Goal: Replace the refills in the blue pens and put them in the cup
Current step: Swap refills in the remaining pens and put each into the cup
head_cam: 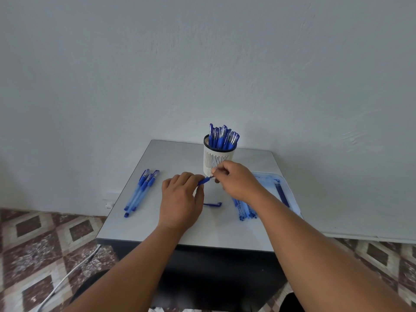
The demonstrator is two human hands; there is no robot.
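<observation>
Currently your left hand [180,199] grips a blue pen [203,181] by the barrel, fingers curled round it, rubber grip section poking out toward your right hand [236,181]. Right hand pinches the pen's tip end between thumb and fingertips; can't tell whether that's the nib cone or the refill, too small. Both hands meet over the grey table [157,230], just in front of the cup.

White slotted cup [217,157] sits directly beyond your right knuckles, upright, packed with capped blue pens [222,137].

Loose pen cap [212,204] lies flat on the table just right of your left hand, below the held pen.

Well to the left of your left hand: small bunch of capped pens [140,192], lying roughly parallel, touching.

Under and beside your right wrist: pile of pale blue pen barrels [245,211] on the table. Beyond your right forearm: a white tray [292,199] with dark blue refills [281,194] lying in it.
</observation>
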